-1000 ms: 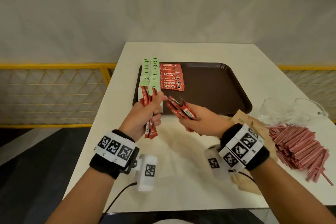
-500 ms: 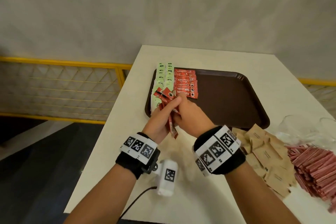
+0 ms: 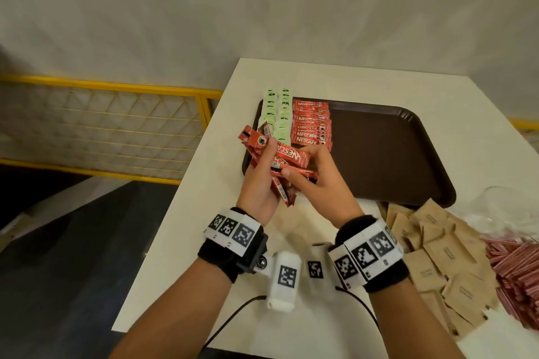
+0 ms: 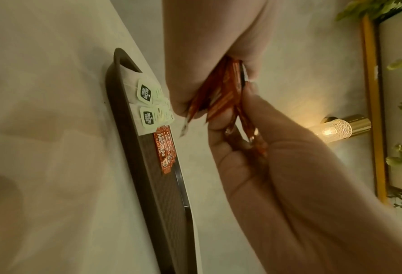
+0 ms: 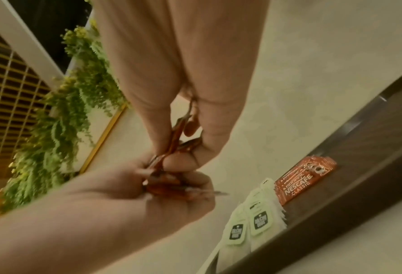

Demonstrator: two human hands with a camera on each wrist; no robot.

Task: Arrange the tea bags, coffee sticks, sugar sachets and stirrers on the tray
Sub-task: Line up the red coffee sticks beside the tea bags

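Both hands have drawn together since a moment ago, meeting above the near left corner of the brown tray (image 3: 388, 154) on the white surface (image 3: 335, 79). Tea bags (image 3: 277, 114) and laid coffee sticks (image 3: 310, 125) line its left end; sugar sachets (image 3: 437, 253) and stirrers (image 3: 519, 277) lie loose at right. Left hand (image 3: 258, 183) grips a red bundle of coffee sticks (image 3: 280, 160); right hand (image 3: 318, 181) fingers pinch one.
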